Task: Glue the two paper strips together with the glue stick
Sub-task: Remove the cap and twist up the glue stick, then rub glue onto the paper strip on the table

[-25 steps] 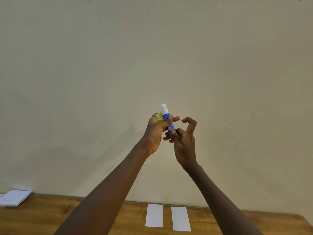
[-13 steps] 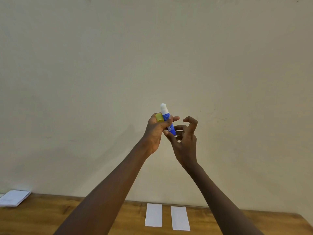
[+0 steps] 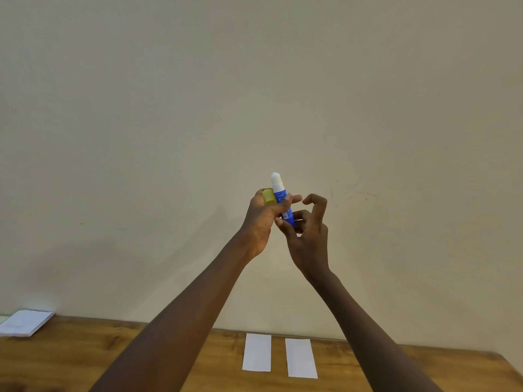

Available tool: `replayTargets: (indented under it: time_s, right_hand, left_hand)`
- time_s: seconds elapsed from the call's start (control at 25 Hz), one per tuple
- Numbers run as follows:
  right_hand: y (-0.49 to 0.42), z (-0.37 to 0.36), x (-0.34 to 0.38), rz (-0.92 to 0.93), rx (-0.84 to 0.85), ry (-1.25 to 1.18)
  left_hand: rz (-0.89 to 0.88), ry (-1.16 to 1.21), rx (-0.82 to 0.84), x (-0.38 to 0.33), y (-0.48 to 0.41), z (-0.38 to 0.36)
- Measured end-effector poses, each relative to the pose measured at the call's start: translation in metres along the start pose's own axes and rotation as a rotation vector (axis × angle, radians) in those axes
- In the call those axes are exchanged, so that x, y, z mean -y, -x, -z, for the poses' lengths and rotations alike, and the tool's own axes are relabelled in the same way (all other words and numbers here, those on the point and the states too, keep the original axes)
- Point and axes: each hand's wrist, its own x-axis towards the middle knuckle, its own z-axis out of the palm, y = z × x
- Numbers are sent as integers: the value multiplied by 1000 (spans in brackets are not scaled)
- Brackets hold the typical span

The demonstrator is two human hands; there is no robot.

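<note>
Glue stick (image 3: 281, 198) uncapped, held high above table (image 3: 85, 360), long axis near upright, white tip up. Left hand (image 3: 261, 219) clenched round barrel, yellow cap (image 3: 268, 196) trapped in same fist. Right hand (image 3: 308, 236) pinching base, likely twisting glue out. Two strips (image 3: 257, 352) (image 3: 301, 358) flat, side by side, apart, near table's far edge, well below both hands. Notepad (image 3: 27, 322) at far left corner.

— What can't you make out?
— The glue stick (image 3: 283, 203): its middle is covered by the left hand (image 3: 261, 219), and the label print is too small to read.
— Anything cut off?
— The notepad (image 3: 26, 323) at the left edge. Both forearms leave the bottom edge.
</note>
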Motion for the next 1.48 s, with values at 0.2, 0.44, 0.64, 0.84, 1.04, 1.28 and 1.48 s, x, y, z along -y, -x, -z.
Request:
replayTargets:
  time_s: [0.2, 0.44, 0.64, 0.84, 1.04, 1.28, 1.48]
  right_hand:
    - [12, -5, -14, -32, 97, -30]
    - [45, -23, -58, -151, 61, 17]
    - [93, -39, -110, -286, -12, -37]
    - [158, -52, -166, -516, -104, -101]
    - [197, -71, -217, -1204, -545, -451]
    - [230, -110, -248, -1018, -85, -82]
    - [246, -110, -260, -810, 644, 328]
  left_hand:
    - [68, 17, -54, 16, 6, 4]
    - [247, -34, -42, 63, 14, 9]
    - [447, -28, -82, 150, 19, 38]
    - [565, -516, -128, 265, 54, 84]
    - [703, -889, -108, 341, 91, 111]
    - [684, -858, -196, 370, 104, 112]
    - [643, -800, -302, 368, 115, 112]
